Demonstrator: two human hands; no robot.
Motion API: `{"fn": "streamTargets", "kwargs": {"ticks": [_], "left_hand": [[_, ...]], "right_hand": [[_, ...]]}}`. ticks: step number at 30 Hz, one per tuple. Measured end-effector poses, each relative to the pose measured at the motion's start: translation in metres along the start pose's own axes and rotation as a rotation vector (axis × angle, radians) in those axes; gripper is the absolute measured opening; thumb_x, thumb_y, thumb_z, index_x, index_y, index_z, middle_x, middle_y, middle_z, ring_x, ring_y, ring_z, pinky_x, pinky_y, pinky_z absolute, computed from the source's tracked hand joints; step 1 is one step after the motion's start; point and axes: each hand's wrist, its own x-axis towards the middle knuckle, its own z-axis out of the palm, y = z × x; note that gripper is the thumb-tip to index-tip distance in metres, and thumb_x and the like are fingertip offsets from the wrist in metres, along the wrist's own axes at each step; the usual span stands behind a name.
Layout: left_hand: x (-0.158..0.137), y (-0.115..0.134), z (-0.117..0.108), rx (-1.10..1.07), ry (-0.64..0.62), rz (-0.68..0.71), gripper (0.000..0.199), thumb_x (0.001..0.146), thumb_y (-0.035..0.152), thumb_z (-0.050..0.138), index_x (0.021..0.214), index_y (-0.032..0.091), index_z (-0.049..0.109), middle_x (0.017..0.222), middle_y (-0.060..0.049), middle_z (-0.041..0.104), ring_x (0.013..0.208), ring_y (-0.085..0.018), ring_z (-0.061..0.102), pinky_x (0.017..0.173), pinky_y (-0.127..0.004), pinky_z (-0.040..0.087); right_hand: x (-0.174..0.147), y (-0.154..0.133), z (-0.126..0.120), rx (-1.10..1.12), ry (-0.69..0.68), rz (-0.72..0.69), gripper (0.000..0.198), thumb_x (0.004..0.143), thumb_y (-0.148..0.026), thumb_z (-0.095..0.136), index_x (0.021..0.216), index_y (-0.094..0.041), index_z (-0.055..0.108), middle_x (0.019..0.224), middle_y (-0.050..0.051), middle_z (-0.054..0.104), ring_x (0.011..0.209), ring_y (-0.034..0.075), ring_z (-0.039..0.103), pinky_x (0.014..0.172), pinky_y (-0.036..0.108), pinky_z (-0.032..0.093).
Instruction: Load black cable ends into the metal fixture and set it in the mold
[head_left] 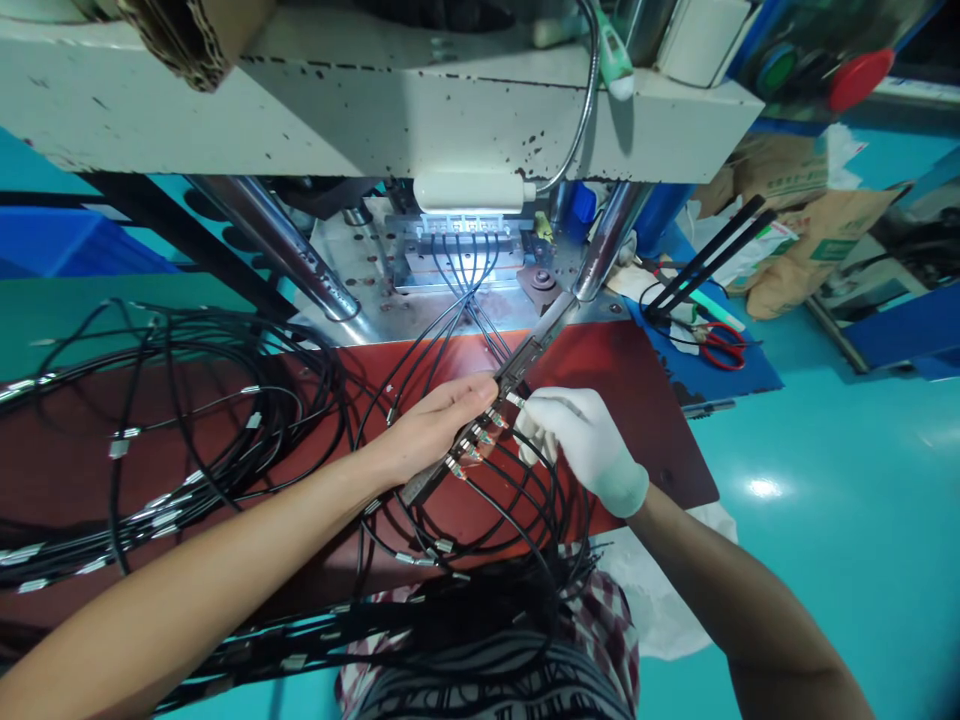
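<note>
Cable ends (pixel 457 468) sat along a metal bar (pixel 519 370) above the worktop (pixel 637 370); the left hand (pixel 439 418) pinched the bar, ideally steadily, while the right hand (pixel 581 440) pinched one end, best held straight.

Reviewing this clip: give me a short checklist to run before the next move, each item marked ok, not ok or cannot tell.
1. Left hand grips the dark bar: ok.
2. Both hands gloved: not ok; only the right hand wears a glove.
3. Connectors lined up along the bar: ok, in a row.
4. Every connector fully seated: cannot tell; too small, and fingers are close by.
5. Work area lit: ok; bright light shows below the white lamp.
6. Scissors away from both hands: ok, on the blue surface at right.
</note>
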Motion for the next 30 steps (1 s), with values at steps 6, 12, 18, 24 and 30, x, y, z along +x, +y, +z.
{"fn": "streamTargets", "kwargs": {"ticks": [6,12,18,24,30], "left_hand": [[-0.001,-0.001,-0.001,0.019,-0.016,0.005,0.037,0.086,0.054,0.056,0.085,0.017,0.047,0.064,0.003,0.049,0.045,-0.006,0.042,0.038,-0.016,0.035],[-0.005,0.001,-0.006,0.352,0.054,0.090,0.038,0.089,0.054,0.051,0.078,0.018,0.046,0.065,0.005,0.043,0.052,-0.008,0.043,0.047,-0.019,0.039],[-0.007,0.002,-0.003,0.398,0.034,0.096,0.037,0.091,0.053,0.046,0.079,0.018,0.047,0.065,0.004,0.046,0.054,-0.009,0.045,0.049,-0.021,0.038],[-0.005,0.003,0.000,0.586,0.031,0.168,0.035,0.094,0.048,0.042,0.077,0.018,0.045,0.068,0.003,0.046,0.059,-0.010,0.044,0.054,-0.022,0.038],[-0.005,0.003,0.002,0.783,0.076,0.208,0.033,0.091,0.045,0.046,0.072,0.018,0.044,0.065,0.004,0.039,0.060,-0.010,0.039,0.052,-0.020,0.035]], "right_hand": [[0.002,0.001,0.003,0.071,0.005,0.012,0.030,0.082,-0.029,0.048,0.058,-0.015,0.059,0.049,0.001,0.060,0.043,0.009,0.051,0.044,0.019,0.037],[-0.002,0.004,0.004,0.019,-0.005,-0.015,0.029,0.087,-0.029,0.046,0.065,-0.015,0.059,0.052,0.000,0.060,0.046,0.008,0.050,0.047,0.019,0.038],[-0.007,0.007,0.003,-0.212,0.018,-0.193,0.032,0.091,-0.030,0.048,0.063,-0.017,0.055,0.058,-0.002,0.057,0.053,0.008,0.049,0.052,0.020,0.036],[-0.003,0.014,0.005,-0.099,-0.053,-0.154,0.031,0.095,-0.030,0.042,0.069,-0.017,0.054,0.058,-0.003,0.056,0.053,0.008,0.048,0.053,0.020,0.037],[-0.013,-0.003,-0.013,-0.433,-0.048,-0.261,0.025,0.095,-0.036,0.047,0.088,-0.019,0.064,0.081,0.000,0.065,0.075,0.012,0.059,0.072,0.024,0.043]]}}
